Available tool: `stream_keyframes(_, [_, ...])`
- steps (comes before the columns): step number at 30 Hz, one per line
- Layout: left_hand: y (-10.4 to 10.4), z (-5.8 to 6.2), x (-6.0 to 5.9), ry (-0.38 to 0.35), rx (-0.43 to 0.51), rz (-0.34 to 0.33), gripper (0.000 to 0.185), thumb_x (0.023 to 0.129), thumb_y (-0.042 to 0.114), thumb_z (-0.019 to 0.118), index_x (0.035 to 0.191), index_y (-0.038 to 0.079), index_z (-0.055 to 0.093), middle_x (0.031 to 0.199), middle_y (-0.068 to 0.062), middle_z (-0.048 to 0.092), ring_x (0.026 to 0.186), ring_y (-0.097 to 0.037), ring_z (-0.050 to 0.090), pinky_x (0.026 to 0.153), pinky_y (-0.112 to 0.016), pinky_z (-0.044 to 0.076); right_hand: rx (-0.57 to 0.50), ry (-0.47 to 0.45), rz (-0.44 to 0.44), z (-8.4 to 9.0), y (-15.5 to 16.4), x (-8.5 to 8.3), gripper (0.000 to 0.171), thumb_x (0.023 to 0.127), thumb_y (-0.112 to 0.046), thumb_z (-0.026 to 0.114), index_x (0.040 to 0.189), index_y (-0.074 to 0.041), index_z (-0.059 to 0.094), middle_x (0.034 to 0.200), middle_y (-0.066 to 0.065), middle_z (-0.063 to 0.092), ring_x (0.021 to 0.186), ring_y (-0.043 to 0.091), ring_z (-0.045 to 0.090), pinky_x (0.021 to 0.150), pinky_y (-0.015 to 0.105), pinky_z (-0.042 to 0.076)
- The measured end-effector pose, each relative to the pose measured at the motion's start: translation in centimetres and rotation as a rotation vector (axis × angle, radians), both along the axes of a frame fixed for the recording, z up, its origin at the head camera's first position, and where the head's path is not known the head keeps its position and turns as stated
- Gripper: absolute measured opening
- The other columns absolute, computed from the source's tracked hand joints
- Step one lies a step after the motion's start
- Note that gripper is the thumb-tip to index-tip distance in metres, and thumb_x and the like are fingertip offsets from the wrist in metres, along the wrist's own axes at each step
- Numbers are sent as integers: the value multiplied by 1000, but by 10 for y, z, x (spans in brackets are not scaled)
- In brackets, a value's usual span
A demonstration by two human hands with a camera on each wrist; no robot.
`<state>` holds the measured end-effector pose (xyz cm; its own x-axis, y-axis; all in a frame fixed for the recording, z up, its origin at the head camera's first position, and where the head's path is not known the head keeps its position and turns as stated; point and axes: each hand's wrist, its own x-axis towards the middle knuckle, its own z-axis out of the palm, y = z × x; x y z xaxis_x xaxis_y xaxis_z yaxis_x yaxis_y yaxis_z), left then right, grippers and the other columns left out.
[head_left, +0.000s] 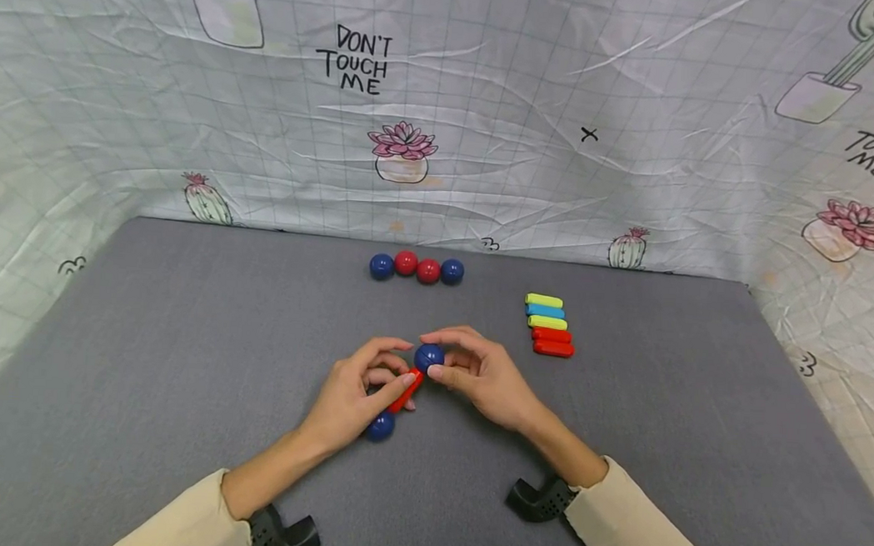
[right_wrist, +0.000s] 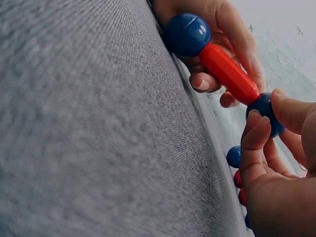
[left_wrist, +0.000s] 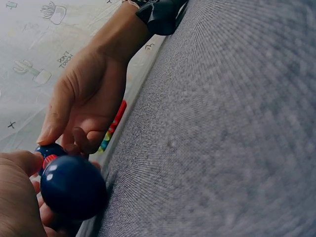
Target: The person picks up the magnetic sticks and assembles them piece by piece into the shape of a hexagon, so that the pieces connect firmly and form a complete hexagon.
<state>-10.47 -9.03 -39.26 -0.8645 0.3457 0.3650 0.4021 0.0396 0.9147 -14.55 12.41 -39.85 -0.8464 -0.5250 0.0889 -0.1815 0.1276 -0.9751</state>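
Observation:
My left hand (head_left: pixel 350 397) pinches a red rod (right_wrist: pixel 229 74) between thumb and fingers. One end of the rod meets a blue ball (right_wrist: pixel 187 35), which is also large in the left wrist view as a dark blue ball (left_wrist: pixel 74 187). At the other end, a second blue ball (head_left: pixel 428 357) touches the rod's tip. My right hand (head_left: pixel 490 381) grips that second ball with thumb and fingertips. In the right wrist view the rod and both balls form one straight line. How firmly the second ball is joined cannot be told.
Beyond the hands, a row of two blue balls (head_left: pixel 381 266) and two red balls (head_left: pixel 428 271) lies near the back edge of the grey table (head_left: pixel 215 335). To the right are several stacked rods (head_left: pixel 550 323) in yellow, blue and red. A printed cloth (head_left: pixel 490 143) hangs behind.

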Motion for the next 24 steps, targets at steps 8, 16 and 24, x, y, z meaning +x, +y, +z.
stream_keyframes(8, [-1, -14, -4, -108, 68, -43, 33, 92, -5, 58, 124, -4, 49, 98, -22, 62, 63, -29, 69, 63, -29, 54, -52, -24, 31, 0, -2, 4, 33, 93, -8, 63, 126, -8, 59, 102, 15, 62, 83, 28, 60, 72, 28, 51])
stream_keyframes(16, [-3, -28, -9, -102, 113, -58, 34, 93, -1, 60, 125, 4, 51, 102, -17, 63, 63, -28, 69, 56, -30, 53, -85, -28, 15, 0, -2, 2, 28, 93, -3, 61, 121, -4, 61, 110, 14, 63, 89, 28, 64, 77, 37, 53])
stream_keyframes(24, [-2, -27, -9, -22, 79, -13, 34, 88, -7, 64, 120, -1, 53, 97, -14, 63, 56, -17, 62, 46, -24, 42, -57, 20, -7, 5, 11, 6, 26, 93, -4, 61, 119, -3, 62, 116, 16, 62, 92, 27, 65, 79, 42, 53])
